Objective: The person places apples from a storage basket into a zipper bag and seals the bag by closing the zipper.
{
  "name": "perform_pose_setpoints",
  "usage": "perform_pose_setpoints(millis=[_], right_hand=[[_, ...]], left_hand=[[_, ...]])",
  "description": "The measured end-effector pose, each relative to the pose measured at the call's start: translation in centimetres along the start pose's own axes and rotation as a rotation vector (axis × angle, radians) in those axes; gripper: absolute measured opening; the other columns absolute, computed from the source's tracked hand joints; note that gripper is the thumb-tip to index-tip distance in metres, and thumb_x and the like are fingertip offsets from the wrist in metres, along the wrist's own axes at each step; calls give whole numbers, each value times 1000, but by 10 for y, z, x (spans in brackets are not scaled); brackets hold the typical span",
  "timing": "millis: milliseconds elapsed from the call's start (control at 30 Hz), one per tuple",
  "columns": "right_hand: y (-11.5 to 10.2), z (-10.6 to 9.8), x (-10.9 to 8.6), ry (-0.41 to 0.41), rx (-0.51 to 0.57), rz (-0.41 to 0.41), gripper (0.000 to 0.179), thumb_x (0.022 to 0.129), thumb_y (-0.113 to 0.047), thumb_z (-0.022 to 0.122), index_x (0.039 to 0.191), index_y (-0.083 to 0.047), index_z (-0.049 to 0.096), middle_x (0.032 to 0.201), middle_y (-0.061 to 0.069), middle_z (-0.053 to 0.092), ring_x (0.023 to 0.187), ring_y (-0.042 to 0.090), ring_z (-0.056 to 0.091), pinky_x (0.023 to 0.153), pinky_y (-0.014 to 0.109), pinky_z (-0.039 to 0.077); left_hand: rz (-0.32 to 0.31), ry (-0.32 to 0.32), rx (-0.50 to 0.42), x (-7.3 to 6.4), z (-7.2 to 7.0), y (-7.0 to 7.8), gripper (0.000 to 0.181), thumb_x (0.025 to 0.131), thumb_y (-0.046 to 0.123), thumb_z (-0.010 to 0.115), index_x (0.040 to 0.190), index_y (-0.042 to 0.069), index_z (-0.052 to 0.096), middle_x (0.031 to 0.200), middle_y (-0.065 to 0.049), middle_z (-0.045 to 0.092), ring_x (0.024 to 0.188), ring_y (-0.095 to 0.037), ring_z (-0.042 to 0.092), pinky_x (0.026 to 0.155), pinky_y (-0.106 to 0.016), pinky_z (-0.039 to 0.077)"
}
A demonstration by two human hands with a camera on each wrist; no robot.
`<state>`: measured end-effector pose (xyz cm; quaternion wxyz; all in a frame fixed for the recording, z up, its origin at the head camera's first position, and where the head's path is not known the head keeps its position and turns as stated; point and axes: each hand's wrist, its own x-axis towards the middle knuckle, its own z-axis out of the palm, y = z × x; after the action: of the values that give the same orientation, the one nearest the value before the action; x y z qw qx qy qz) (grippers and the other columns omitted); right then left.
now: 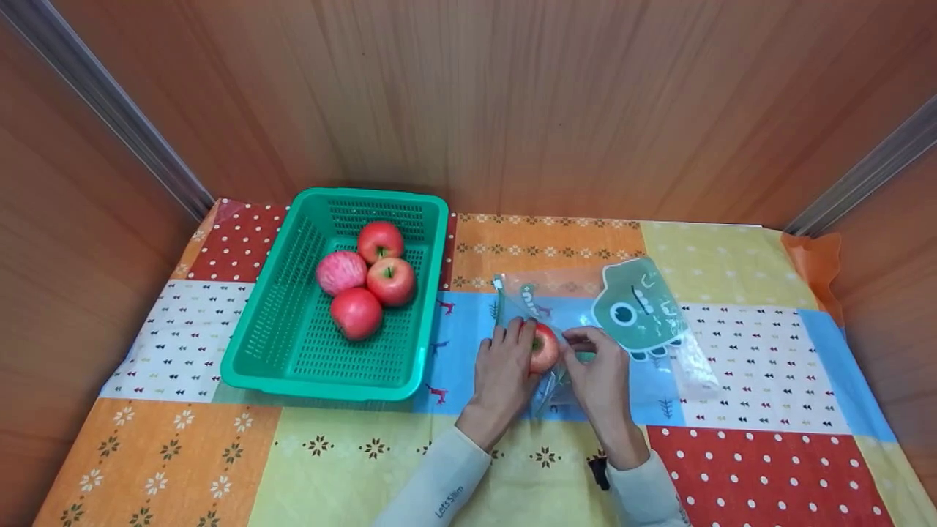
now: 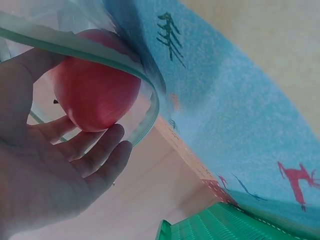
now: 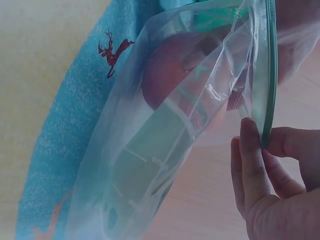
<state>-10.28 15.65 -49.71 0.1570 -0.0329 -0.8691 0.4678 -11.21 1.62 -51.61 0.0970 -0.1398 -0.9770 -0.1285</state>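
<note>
With my left hand, I hold a red apple at the mouth of a clear zip bag printed with a green cartoon creature. The left wrist view shows thumb and fingers round the apple, while the bag's green zip strip passes across its front. My right hand pinches the bag's rim between thumb and fingers. Through the film in the right wrist view, the apple appears just inside the opening. The rest of the bag lies flat to the right.
A green plastic basket stands to the left, with several red apples grouped inside. Patchwork cloth covers the table. Wooden panels enclose it at the back and sides. Something orange sits at the right edge.
</note>
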Motion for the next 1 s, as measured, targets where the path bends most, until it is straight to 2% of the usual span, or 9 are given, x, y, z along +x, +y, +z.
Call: perform_pose_setpoints(millis=[167,567,733,867,1000], right_hand=[[-1,-1,-1,2,8,7,14,91,7,75,104,2,78,101,18,77,90,33,77,84,49,62],[-3,-2,-2,11,15,10,14,91,7,75,104,3,78,99,16,78,88,31,76,81,35,62],[-2,-2,-1,23,14,-6,14,89,8,74,101,2,79,96,14,77,85,29,76,75,25,58],[-2,-3,-2,27,19,-10,14,88,8,74,100,1,79,96,14,77,85,29,76,74,23,57],[-3,-3,-3,22,25,-10,13,89,7,75,101,2,78,97,15,77,86,30,76,75,23,57]], left_hand=[[7,4,-9,-2,1,-2,67,85,38,90,140,15,58,139,-9,61,118,-26,60,91,-39,58],[-3,19,-18,-9,-3,-6,66,85,34,90,141,16,60,137,-8,62,117,-26,62,92,-41,57],[-11,39,-15,-13,-8,-7,64,83,34,92,138,16,63,132,-7,63,114,-24,62,90,-38,57],[-24,53,-5,-15,-15,-9,64,82,35,93,136,15,65,131,-7,64,113,-24,62,89,-38,57],[-42,35,-11,-16,-25,-10,66,80,33,94,137,15,65,134,-8,64,116,-25,62,93,-40,57]])
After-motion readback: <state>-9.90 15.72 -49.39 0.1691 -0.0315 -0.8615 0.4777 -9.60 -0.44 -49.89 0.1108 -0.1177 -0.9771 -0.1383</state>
